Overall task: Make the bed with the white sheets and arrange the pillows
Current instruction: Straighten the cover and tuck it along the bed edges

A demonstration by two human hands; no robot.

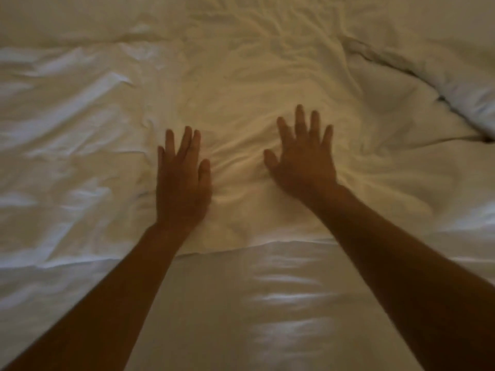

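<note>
Dim warm light pools on the far middle of the crumpled white cloth sheet (241, 84), bluish patches streak left and near, everything softly blurred.

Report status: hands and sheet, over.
Left hand and right hand open, flat on sheet. Sheet wrinkled between them. Thick fold bunched at right.

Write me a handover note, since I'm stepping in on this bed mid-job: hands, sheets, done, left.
Left hand: open, flat on the top sheet.
Right hand: open, fingers spread, on the same sheet.
Done: top sheet spread over the smoother under sheet.
Left: smooth the creases between the hands, flatten the thick fold far right, set pillows; none clearly in view.
</note>
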